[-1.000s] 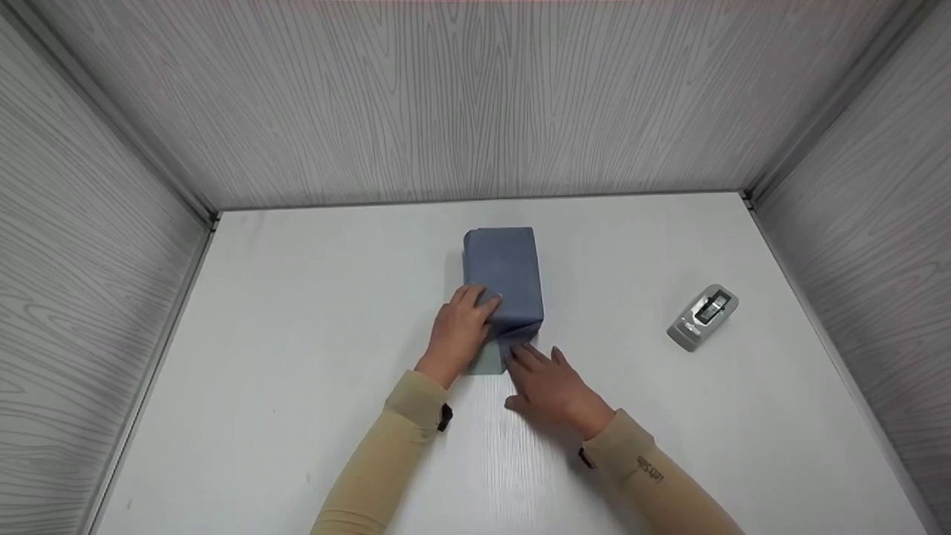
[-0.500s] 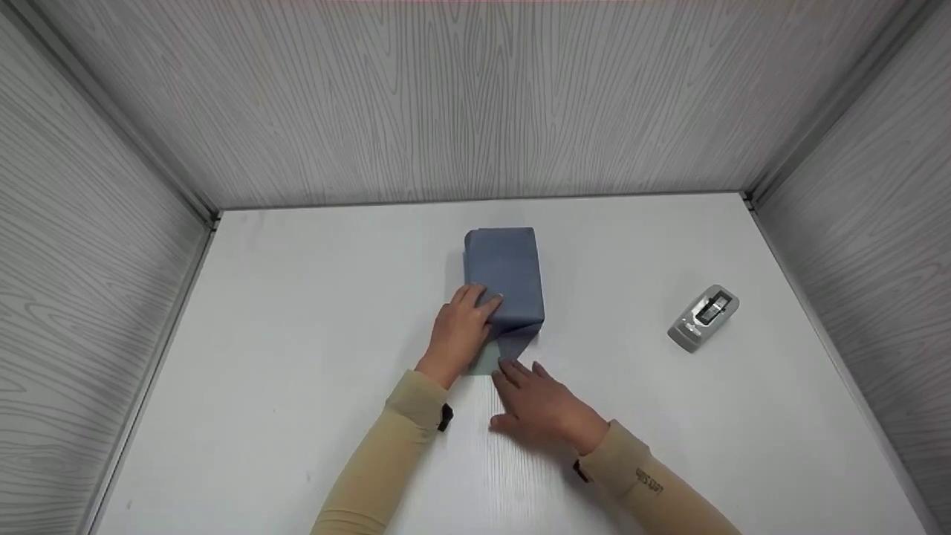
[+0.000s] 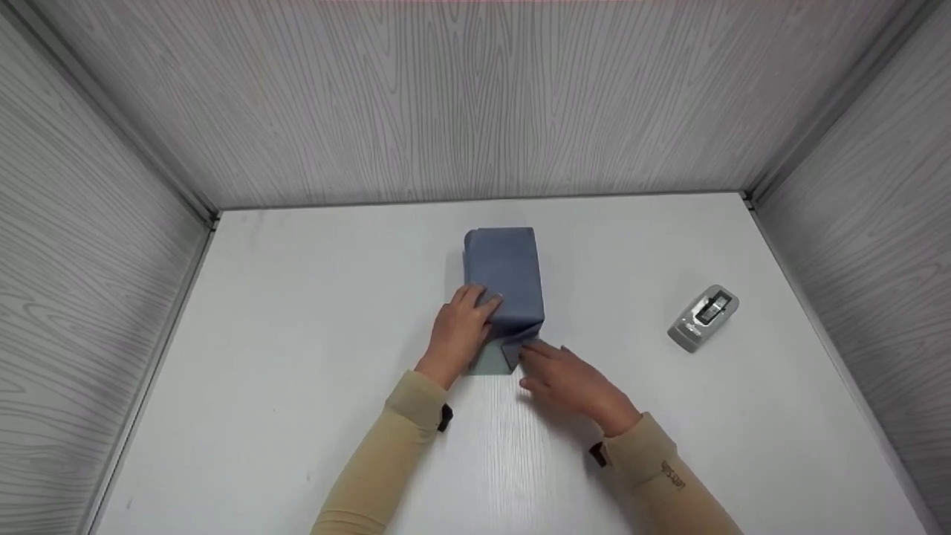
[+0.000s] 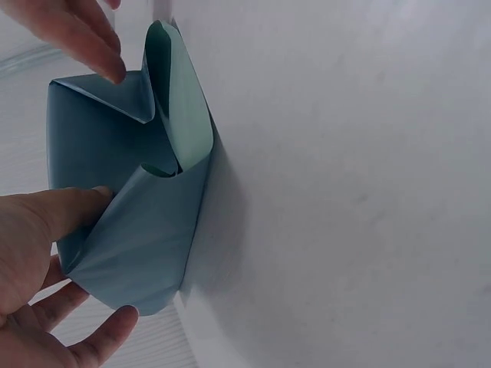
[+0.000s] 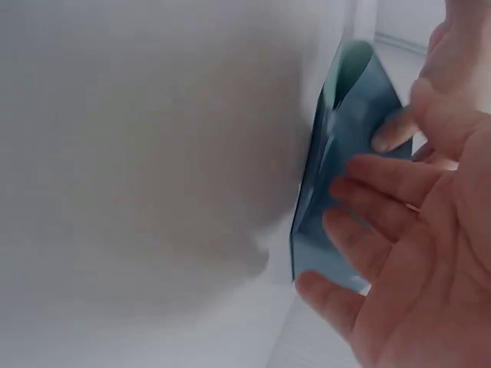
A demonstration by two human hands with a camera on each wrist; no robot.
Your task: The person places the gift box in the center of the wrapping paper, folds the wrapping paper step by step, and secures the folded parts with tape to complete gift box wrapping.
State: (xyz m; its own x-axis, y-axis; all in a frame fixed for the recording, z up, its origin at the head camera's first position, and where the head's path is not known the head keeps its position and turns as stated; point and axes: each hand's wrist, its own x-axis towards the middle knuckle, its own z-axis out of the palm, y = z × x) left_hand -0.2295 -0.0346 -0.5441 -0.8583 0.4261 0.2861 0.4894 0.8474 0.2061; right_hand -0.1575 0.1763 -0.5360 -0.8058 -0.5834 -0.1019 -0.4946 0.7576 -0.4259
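A box-shaped package in blue wrapping paper lies on the table, its near end partly unfolded. The paper's pale green inner side shows on a flap that lies toward the person. My left hand grips the package's near left corner, thumb on the end and fingers along the side. In the left wrist view the paper forms creased folds around an open pocket. My right hand is at the near right corner, with extended fingertips at the folded paper. Its fingers overlap the end of the package in the right wrist view.
A grey tape dispenser-like object with a dark window lies to the right on the white table. Grey wood-grain panels stand at the back and both sides.
My right hand first slid toward me along the right-hand fold, then moved back up and right to the package's corner. The fold's edge has shifted slightly. My left hand has stayed put.
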